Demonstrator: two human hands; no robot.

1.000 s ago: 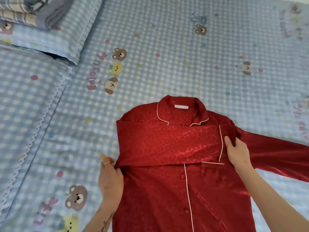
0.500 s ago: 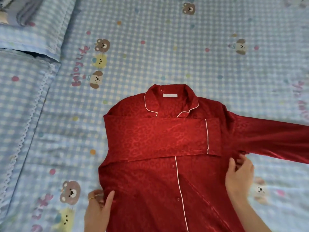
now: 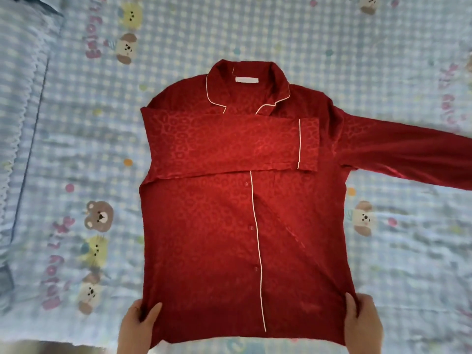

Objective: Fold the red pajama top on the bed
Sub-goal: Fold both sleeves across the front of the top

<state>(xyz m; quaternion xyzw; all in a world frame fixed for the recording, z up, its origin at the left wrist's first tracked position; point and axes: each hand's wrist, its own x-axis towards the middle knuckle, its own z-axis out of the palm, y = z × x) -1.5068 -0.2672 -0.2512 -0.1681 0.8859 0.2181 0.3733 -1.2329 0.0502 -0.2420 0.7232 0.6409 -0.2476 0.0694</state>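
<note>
The red pajama top (image 3: 217, 238) lies face up on the bed, collar away from me, with white piping down the button front. Its left sleeve (image 3: 224, 144) is folded flat across the chest, cuff to the right. The other sleeve (image 3: 408, 154) stretches out to the right and runs off the frame. My left hand (image 3: 138, 325) pinches the bottom left corner of the hem, thumb on top of the cloth. My right hand (image 3: 362, 323) grips the bottom right corner the same way.
The bed is covered by a blue checked sheet (image 3: 306, 34) printed with cartoon bears and dogs. A pillow (image 3: 18, 98) in the same fabric with a scalloped edge lies along the left side.
Both hands have slid down from the sleeve and sides of the top to its bottom hem corners and taken hold there. The view has dropped toward the hem.
</note>
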